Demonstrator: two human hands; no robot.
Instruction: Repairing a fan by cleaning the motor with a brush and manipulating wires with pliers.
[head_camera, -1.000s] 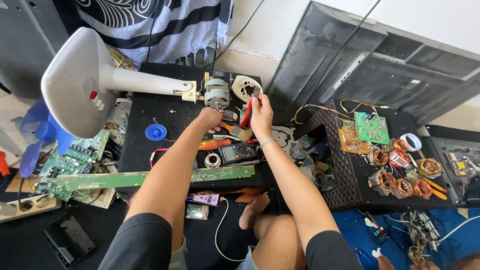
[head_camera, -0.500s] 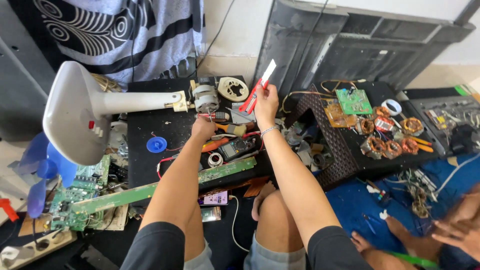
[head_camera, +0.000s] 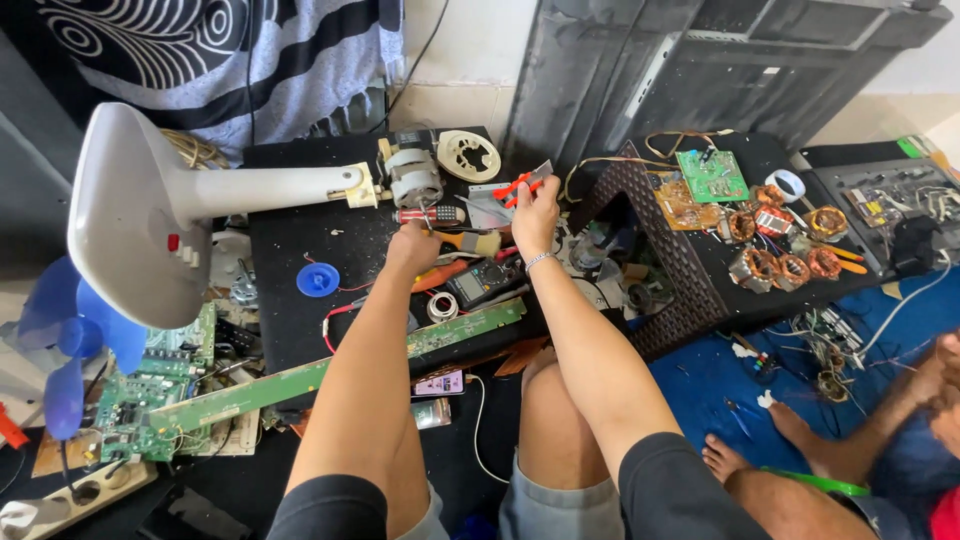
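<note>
Fingers of the right hand (head_camera: 533, 212) are closed around red-handled pliers (head_camera: 520, 184), held just above the back of the black board (head_camera: 285, 300); those of the left hand (head_camera: 412, 243) are curled down beside a red-tipped tool (head_camera: 425, 215) that lies by the fan motor, though whether they pinch anything cannot be told. Largest on the board is the white fan stand (head_camera: 150, 215), lying on its side with its broad base off the left edge and its neck pointing right to the motor (head_camera: 412, 178). A long green circuit strip (head_camera: 330, 368) runs slantwise along the front edge, passing under both forearms. Left of the board sit blue fan blades (head_camera: 60, 340) and a green circuit board (head_camera: 150, 385). Right of the hands a dark woven stool (head_camera: 660, 260) stands tilted, and beyond it a second black surface carries a small green board (head_camera: 712, 175) and several copper coils (head_camera: 790, 262). Between the wrists lie a multimeter (head_camera: 480, 283) and a paintbrush (head_camera: 470, 243). A round cream disc (head_camera: 468, 155) rests behind the motor, a blue disc (head_camera: 318, 279) on the board's bare middle, and a solder ring (head_camera: 441, 306) near the strip. Another person's bare foot (head_camera: 810, 440) rests on the blue mat at lower right.
</note>
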